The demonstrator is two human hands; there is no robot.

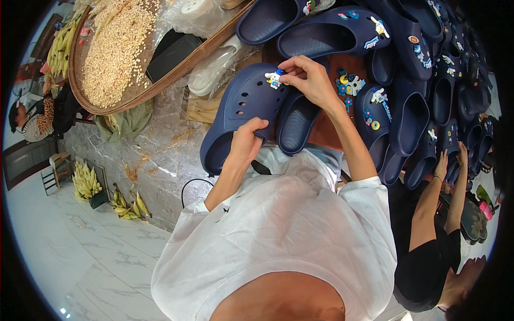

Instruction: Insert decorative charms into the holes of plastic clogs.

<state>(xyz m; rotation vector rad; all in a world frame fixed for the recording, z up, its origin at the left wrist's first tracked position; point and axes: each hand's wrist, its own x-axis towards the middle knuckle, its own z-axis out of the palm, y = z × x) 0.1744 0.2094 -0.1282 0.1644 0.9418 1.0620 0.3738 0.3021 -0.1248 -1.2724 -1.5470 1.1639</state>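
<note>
My left hand (247, 140) grips a navy clog (227, 107) by its side, the thumb lying over the upper. The clog has several round holes. At its toe end, my right hand (306, 79) pinches a small white figure-shaped shoe charm with blue on it (273, 79), which lies against the holes. Whether its stem sits in a hole is hidden. Another navy clog (295, 125) rests just below my right hand. To the right of that hand lies a small pile of blue, yellow and white charms (349, 86).
Many navy clogs (409, 115), several with charms, crowd the table's far and right sides. A co-worker's hands (450, 163) touch clogs there. At the upper left are a tray (91, 104) of pale kernels and a plastic-wrapped white shoe (211, 72). Green bananas (85, 182) stand on the floor.
</note>
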